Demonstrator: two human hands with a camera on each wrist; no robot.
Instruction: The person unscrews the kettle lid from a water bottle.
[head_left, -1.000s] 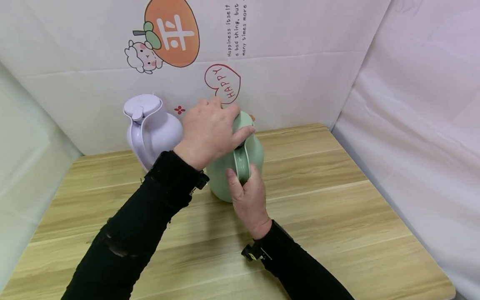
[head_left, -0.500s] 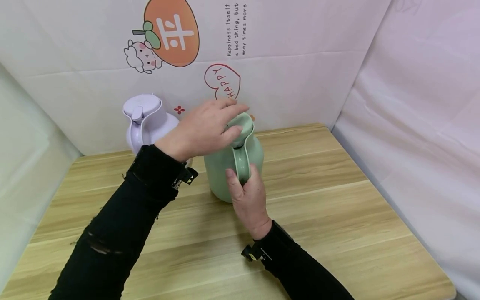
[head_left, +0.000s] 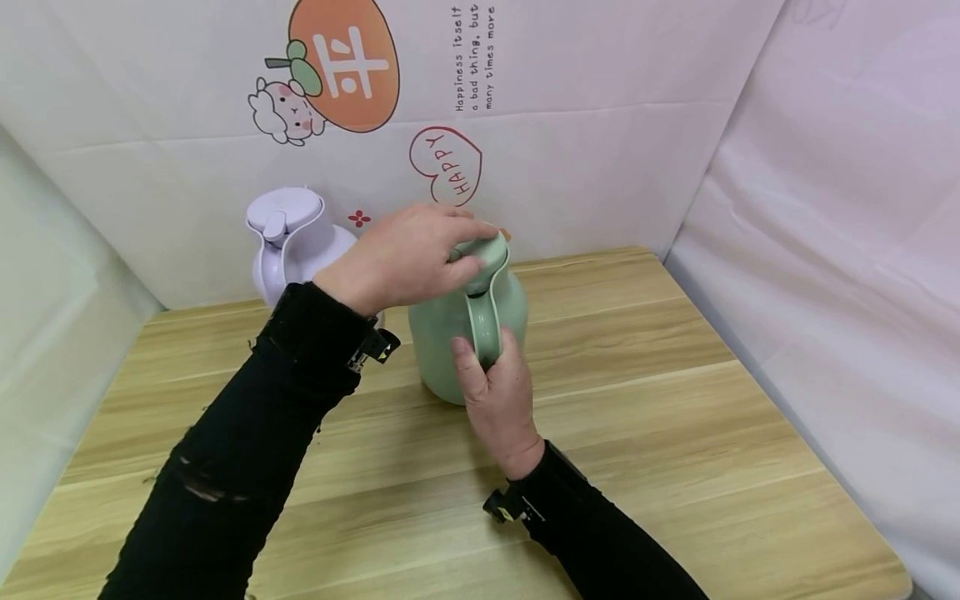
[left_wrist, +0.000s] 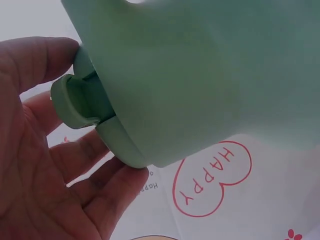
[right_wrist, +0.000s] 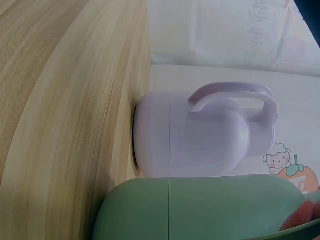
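Observation:
A green insulated jug stands upright on the table. My left hand reaches over to its round lid, with thumb and fingers spread around the lid's edge. In the left wrist view, the left hand has its thumb on one side of the lid and fingertips on the other, with the lid's raised tab between them. Lower down, my right hand grips the jug's handle, the thumb lying along its left side.
A lavender jug of the same shape stands behind my left arm, at the table's far left. In the right wrist view the lavender jug is close beside the green one. Printed white cloth hangs behind the wooden table.
My left hand and forearm have shifted left and turned at the lid, leaving more of its top in view. The right hand and the green jug stay in place.

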